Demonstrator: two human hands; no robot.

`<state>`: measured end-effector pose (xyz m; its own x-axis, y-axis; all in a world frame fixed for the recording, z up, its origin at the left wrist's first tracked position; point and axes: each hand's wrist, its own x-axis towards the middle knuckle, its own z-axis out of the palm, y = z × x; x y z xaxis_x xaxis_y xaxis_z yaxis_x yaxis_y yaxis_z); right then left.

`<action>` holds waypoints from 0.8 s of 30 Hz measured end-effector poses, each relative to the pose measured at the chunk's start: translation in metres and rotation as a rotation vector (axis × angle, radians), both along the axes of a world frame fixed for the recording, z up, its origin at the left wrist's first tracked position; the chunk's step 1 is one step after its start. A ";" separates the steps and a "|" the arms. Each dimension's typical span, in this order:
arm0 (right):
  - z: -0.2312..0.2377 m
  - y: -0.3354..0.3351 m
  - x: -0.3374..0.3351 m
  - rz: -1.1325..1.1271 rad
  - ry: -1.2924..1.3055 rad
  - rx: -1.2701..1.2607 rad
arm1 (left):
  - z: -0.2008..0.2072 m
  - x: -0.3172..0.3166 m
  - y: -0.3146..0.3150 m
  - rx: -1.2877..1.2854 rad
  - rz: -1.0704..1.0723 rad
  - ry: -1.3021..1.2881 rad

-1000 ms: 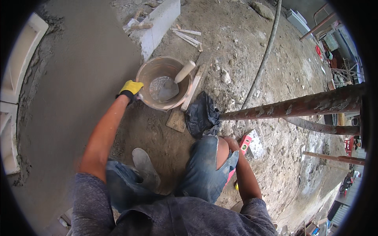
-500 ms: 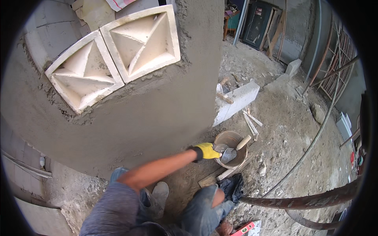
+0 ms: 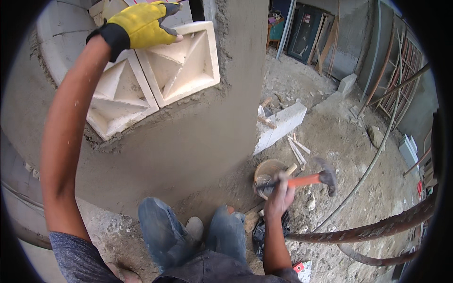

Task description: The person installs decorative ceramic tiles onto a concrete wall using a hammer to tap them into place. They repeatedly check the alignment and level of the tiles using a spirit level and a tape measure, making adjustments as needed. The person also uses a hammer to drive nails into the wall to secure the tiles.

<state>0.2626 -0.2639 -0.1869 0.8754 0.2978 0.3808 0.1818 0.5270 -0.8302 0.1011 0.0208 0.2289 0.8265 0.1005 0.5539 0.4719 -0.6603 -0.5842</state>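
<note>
Head view: two pale blocks (image 3: 198, 70) sit in a grey wall (image 3: 188, 141); a hammer (image 3: 304, 181) crosses before the bucket (image 3: 256, 177).
Left hand (image 3: 144, 26): gloved, fingers spread over the right-hand block, gone from the bucket's rim.
Right hand (image 3: 279, 200): wrapped around the hammer, newly in sight; work seemingly shifts blockward.
Obscured: left block's top, behind the arm; hammer blurred; glove contact unclear.

Matt yellow fabric glove with black cuff (image 3: 141, 27) at far left, matt cream faceted blocks (image 3: 183, 67), smooth grey cement wall (image 3: 188, 141), orange-handled hammer with dull metal head (image 3: 306, 180) at right, glossy crinkled black plastic bag (image 3: 258, 238), rough brown metal pole (image 3: 377, 229) near right
</note>
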 end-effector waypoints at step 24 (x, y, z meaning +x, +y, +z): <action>0.092 0.219 0.010 -0.296 -0.560 0.313 | -0.038 0.035 -0.010 -0.460 0.440 -0.032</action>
<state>0.2728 -0.0447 -0.0947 0.5500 -0.1195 0.8266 0.7101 0.5879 -0.3874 0.1359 0.0106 0.1910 0.6376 0.6603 0.3968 0.7685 -0.5807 -0.2686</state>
